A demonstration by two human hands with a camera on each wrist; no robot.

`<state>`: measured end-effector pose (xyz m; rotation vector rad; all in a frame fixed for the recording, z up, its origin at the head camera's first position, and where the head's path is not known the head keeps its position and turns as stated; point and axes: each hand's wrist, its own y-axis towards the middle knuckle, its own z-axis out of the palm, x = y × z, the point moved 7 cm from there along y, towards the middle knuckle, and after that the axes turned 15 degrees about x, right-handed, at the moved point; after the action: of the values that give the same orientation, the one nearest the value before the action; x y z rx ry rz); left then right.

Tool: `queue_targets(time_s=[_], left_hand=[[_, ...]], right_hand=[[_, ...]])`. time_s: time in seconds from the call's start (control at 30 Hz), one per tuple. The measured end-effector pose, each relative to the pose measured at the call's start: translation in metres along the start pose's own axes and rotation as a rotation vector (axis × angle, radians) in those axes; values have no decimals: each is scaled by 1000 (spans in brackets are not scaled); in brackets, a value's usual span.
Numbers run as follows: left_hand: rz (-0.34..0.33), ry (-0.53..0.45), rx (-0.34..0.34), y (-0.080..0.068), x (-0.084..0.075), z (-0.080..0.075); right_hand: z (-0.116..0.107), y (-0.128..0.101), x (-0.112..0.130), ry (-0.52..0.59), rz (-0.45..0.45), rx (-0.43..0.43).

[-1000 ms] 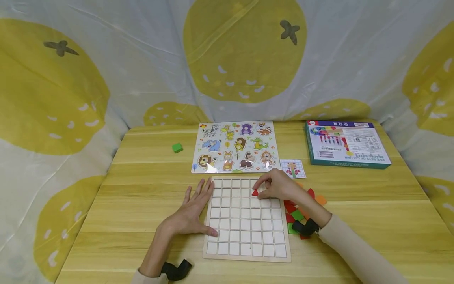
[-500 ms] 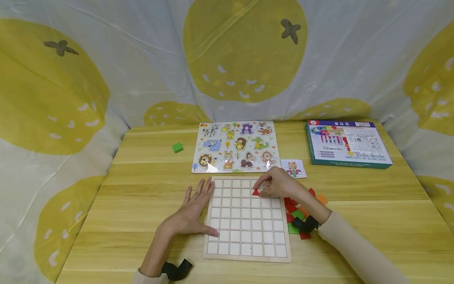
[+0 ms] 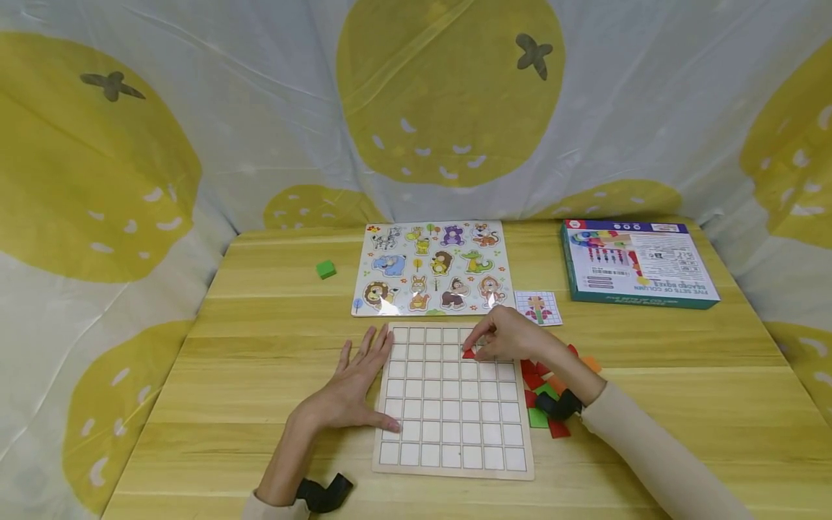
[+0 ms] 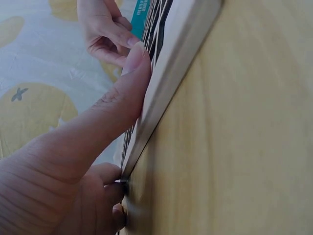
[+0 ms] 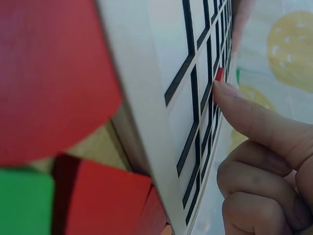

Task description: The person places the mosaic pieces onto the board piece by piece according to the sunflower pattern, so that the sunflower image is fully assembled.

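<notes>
A white grid board [image 3: 453, 440] with a wooden rim lies on the table. My right hand [image 3: 503, 336] pinches a small red triangle piece [image 3: 468, 353] on the board's second row, near the top right. In the right wrist view a fingertip [image 5: 230, 95] touches that red piece [image 5: 219, 74] on the grid board [image 5: 161, 63]. My left hand [image 3: 354, 383] rests flat against the board's left edge, fingers spread and thumb on the board. The left wrist view shows the thumb [image 4: 128, 83] pressed on the board's rim [image 4: 171, 73].
A pile of red, green and orange pieces [image 3: 544, 393] lies right of the board. Behind it are an animal puzzle [image 3: 430, 269], a small pattern card [image 3: 536, 308], a teal box [image 3: 637, 263] and a green cube [image 3: 326, 269]. A printed curtain [image 3: 416, 108] surrounds the table.
The right hand has shifted the red triangle very slightly on the same square. The left hand has stayed put.
</notes>
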<state>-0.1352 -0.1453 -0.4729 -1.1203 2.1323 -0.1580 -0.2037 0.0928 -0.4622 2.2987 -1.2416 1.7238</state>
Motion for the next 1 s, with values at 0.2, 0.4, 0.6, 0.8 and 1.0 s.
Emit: queue_targets(time_s=[0.2, 0.4, 0.6, 0.8, 1.0], left_hand=[[-4, -1, 6, 0, 0, -1], [-7, -2, 15, 0, 0, 0], [-4, -4, 10, 1, 0, 0], [-9, 8, 11, 0, -1, 0], [-6, 23, 3, 0, -2, -1]], right_hand=[[0, 0, 0, 10, -33, 31], [0, -2, -3, 82, -42, 37], [1, 0, -4, 76, -50, 36], [1, -1, -4, 98, -49, 34], [-12, -18, -15, 132, -1, -34]])
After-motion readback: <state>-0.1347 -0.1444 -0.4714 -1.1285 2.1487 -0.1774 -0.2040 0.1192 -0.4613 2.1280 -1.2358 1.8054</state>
